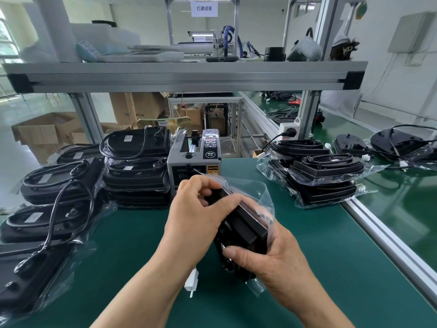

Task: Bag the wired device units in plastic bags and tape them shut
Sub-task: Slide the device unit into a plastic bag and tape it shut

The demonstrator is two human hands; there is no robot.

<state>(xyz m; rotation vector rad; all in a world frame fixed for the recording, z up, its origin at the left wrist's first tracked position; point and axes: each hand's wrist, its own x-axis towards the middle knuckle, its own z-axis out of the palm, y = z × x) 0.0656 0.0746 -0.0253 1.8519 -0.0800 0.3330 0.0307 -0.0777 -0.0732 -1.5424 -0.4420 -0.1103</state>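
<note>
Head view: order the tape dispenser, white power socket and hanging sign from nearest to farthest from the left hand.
1. tape dispenser, just beyond the left hand.
2. white power socket, on the right post.
3. hanging sign, top, far back.

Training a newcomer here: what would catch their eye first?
Centre foreground, the left hand and right hand grip a black device unit half inside a clear plastic bag above the green mat. Behind stands a grey tape dispenser, flanked by a left stack and a right stack of bagged units.
</note>
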